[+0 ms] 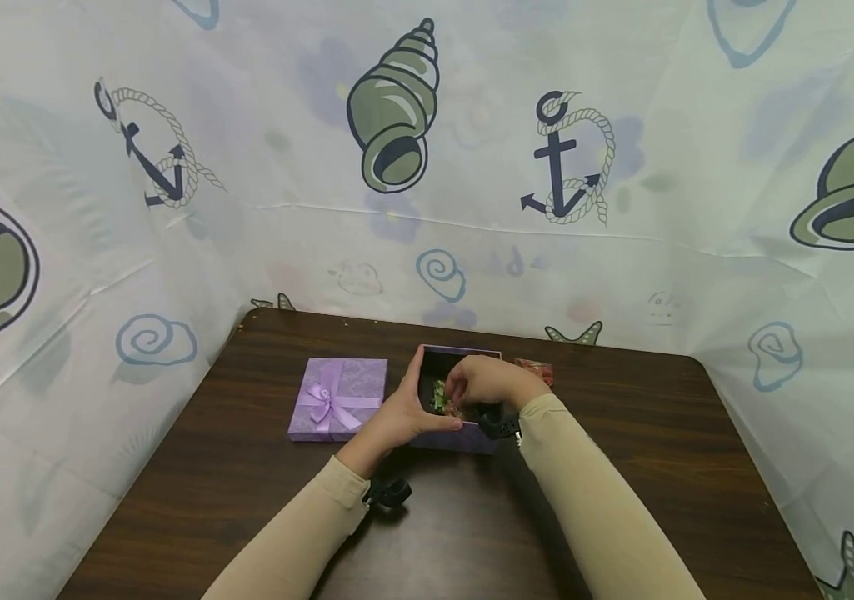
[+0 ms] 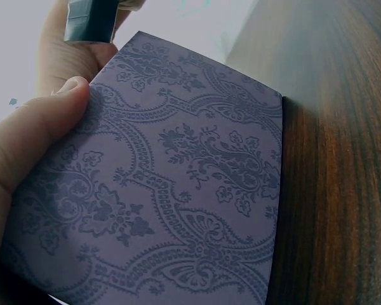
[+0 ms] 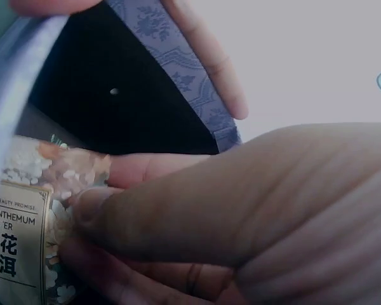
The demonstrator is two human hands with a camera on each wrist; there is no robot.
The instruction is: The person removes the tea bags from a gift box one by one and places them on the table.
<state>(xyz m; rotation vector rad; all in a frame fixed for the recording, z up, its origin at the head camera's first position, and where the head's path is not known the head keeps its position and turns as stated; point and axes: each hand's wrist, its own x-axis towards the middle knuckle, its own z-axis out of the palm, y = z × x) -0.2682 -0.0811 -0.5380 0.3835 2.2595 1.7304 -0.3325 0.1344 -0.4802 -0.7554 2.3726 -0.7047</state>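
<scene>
Head view, and we're looking straight down on two hands at an open lilac rectangular cardboard box [image 1: 454,439] with a black interior, set on a dark brown wood-grain table [image 1: 621,475], its mouth facing up! Our left hand [image 1: 400,412] grips it at the left: thumb laid along the near rim, fingers against the outer left wall. And there's our right hand [image 1: 492,379], reaching inside from the right, thumb and fingers pinching a floral-printed tea packet [image 3: 37,203] with a pale, gold-framed label.

Over to the right wrist view, where the packet sits within the box, its lettering upright and reading left to right, its top edge running nearly level toward our fingertips. Its left part is cut off, so we cannot tell the long axis.

Just beside that pinch, a small green packet [image 1: 438,396] shows inside against the box's left side. Out to the left lies the lilac patterned lid [image 1: 352,390], ribbon bow upward, sides running away from us. Beyond the right hand, a red printed packet [image 1: 539,371] rests on the table, partly hidden. Behind it all hangs a white cloth backdrop [image 1: 486,175] with shells and anchors.
</scene>
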